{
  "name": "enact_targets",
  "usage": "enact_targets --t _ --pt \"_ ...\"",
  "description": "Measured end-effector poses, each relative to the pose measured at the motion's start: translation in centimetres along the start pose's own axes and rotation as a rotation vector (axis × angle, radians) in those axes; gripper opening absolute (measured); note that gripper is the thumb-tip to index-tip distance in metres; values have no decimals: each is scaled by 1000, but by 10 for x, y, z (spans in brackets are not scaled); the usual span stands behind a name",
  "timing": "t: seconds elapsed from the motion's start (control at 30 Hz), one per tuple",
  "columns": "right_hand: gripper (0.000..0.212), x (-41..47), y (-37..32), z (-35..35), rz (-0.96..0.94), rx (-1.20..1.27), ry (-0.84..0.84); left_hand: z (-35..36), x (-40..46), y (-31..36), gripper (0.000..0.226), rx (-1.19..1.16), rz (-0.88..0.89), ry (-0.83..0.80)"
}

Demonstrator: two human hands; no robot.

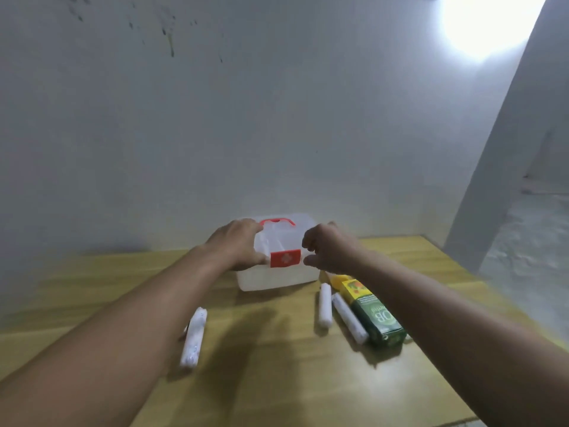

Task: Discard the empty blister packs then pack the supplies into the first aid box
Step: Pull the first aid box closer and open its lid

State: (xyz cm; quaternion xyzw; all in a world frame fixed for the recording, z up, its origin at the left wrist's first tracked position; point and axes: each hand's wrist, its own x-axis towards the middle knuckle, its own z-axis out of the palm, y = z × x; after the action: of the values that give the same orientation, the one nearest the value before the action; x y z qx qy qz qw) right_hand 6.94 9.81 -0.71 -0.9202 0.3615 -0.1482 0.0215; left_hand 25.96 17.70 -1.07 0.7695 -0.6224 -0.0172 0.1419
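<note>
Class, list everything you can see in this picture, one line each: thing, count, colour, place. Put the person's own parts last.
First aid box: one, translucent white with red handle and red clasp, far middle of the table, lid closed.
Gauze rolls: three, white; one lying alone near left, two side by side right of the box's front.
Medicine carton: one, green and yellow, lying right of the rolls.
Yellow item: one, partly hidden behind the carton; cannot tell what.
Table: one, light wood, against a grey wall.
Left hand: on the box's left side.
Right hand: at the clasp's right edge.
</note>
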Motion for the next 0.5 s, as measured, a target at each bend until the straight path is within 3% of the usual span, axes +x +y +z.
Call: enact_targets --t 0.17,0.27,0.5 --pt "62 14 9 30 -196 -241 76 26 13 -14 89 76 43 28" --pt "77 21 16 44 -237 -249 68 38 18 -18 83 24 28 44" --pt "75 22 15 64 -308 -348 221 43 21 -27 64 -185 22 138"
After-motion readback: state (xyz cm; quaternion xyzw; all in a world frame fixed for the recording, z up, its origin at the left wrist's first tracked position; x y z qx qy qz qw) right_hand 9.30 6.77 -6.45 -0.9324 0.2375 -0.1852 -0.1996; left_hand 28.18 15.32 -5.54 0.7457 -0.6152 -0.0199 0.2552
